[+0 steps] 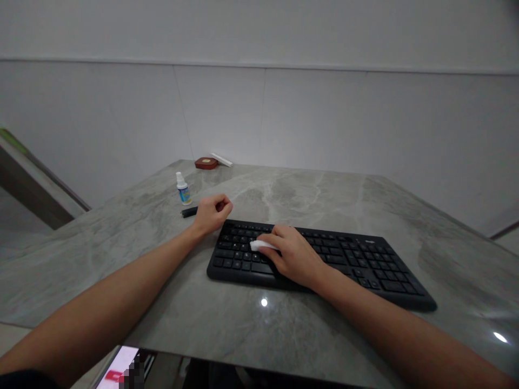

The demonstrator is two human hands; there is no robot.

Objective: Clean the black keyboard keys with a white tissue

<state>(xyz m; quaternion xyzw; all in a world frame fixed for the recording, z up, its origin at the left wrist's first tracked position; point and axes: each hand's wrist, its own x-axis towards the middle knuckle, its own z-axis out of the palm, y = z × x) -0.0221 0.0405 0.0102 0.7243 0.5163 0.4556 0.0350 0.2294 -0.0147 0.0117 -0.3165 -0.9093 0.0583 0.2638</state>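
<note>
A black keyboard (360,259) lies on the grey marbled table (227,319), angled slightly down to the right. Over its keys, left of the middle, my right hand (292,254) pinches a white wipe (261,246) between thumb and fingers. My left hand (213,212) rests curled at the keyboard's upper left corner; what its fingers hold, if anything, is hidden. Just left of that hand a short black object (189,212) sticks out on the table. Behind it stands a small white spray bottle (184,190) with a blue and yellow label.
At the table's back edge are a reddish-brown box (206,163) and a white flat strip (222,159), close to the pale wall. A lit screen (119,367) shows below the front edge at lower left. A slanted panel (36,178) stands beyond the table's left side.
</note>
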